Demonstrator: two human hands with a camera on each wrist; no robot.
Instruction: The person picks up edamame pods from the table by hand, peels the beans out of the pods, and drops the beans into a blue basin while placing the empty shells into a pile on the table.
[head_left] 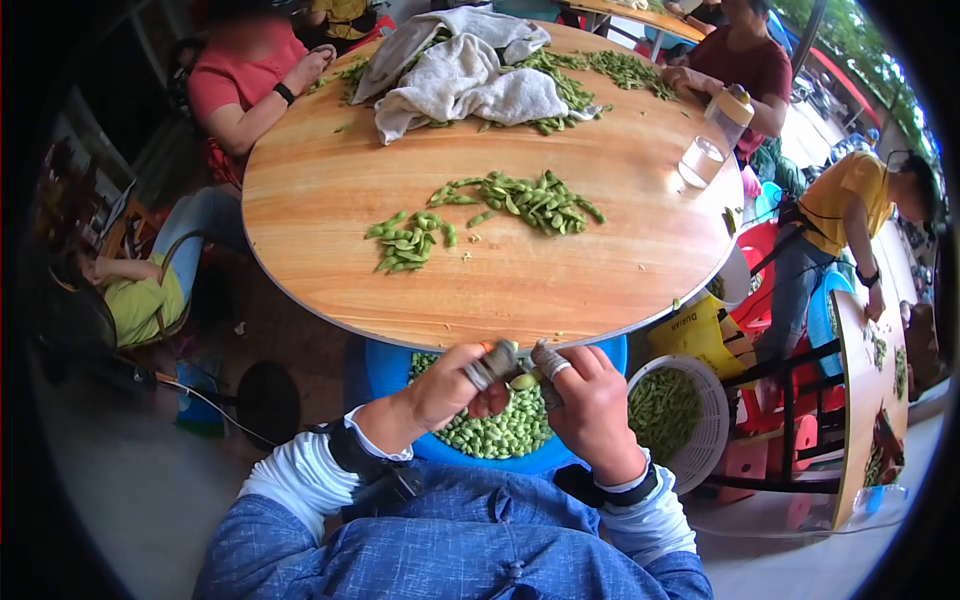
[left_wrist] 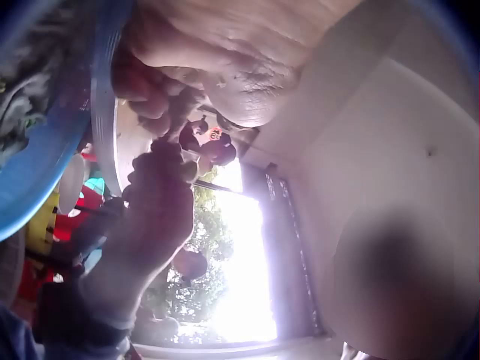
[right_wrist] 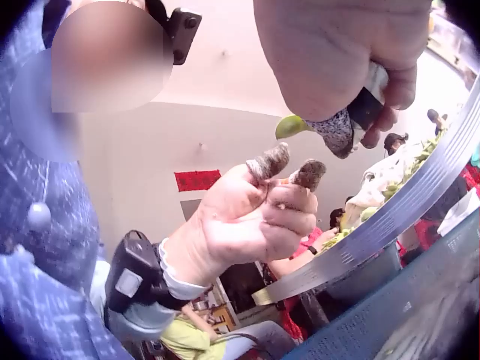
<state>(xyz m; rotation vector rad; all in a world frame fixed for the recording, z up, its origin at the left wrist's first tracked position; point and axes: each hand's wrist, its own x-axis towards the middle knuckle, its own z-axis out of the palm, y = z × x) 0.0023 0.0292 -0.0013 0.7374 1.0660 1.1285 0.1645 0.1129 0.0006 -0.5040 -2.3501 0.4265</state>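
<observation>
My right hand (head_left: pixel 592 405) pinches a green soybean pod (right_wrist: pixel 291 126) between its wrapped thumb and finger; the pod points toward my left hand (head_left: pixel 448 385). Fingers of the left hand are curled in, and its thumb and index finger carry grey wrappings; nothing shows between them in the right wrist view. Both hands are over a blue tub (head_left: pixel 388 372) holding shelled green beans (head_left: pixel 495 425), just in front of the table's edge. In the left wrist view the hands are dim against bright light, and the pod is hard to make out.
A round wooden table (head_left: pixel 340 210) bears two small piles of pods (head_left: pixel 540 203), a larger heap under a grey cloth (head_left: pixel 460 80), and a clear bottle (head_left: pixel 715 140). At right stands a white basket (head_left: pixel 712 375) of pods. Other people sit around the table.
</observation>
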